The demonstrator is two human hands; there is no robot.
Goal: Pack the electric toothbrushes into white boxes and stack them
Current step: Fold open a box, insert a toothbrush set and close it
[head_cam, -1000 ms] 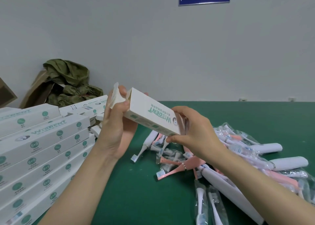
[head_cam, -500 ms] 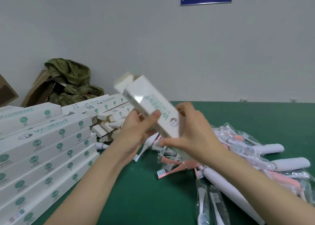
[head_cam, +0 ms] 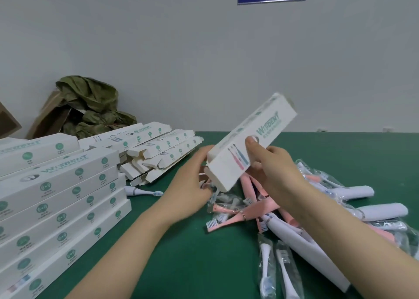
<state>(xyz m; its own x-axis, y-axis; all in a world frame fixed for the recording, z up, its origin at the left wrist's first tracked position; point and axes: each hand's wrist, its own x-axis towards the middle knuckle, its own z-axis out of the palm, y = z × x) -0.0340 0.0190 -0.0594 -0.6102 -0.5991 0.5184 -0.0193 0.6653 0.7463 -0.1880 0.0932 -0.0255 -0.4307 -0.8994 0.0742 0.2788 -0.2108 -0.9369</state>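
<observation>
- One white box [head_cam: 267,126] is being held in the air just right of centre, above the green table [head_cam: 181,253]. It is being tilted so that its far end is pointing to 1 o'clock and its near end to 7 o'clock.
- A second ago the flapped end was being pointed up to 11 o'clock, beside the left hand. Now the box is being presented the other way round, and the printed face with the brush drawings is being shown to the camera.
- The box is being gripped by the right hand [head_cam: 276,169]: the thumb is being pressed on the printed face and the other fingers are being curled round behind it.
- The left hand [head_cam: 190,185], which half a second ago was being kept beneath the box's middle, is now being held at the near end. Its fingertips are being laid against that end, but the blur means it cannot be told whether a flap is being pinched.
- Whether a toothbrush is being carried inside cannot be told either.
- The turn is being read as a change from one end of the box to the other. The near end is probably being closed or checked, and the box is then likely being made ready for the stack of packed boxes [head_cam: 63,196] at 8 o'clock.
- Many loose toothbrushes [head_cam: 256,212] are being left waiting at 4 o'clock and folded empty boxes [head_cam: 158,153] at 10 o'clock, so much of the task is being judged as outstanding.
</observation>
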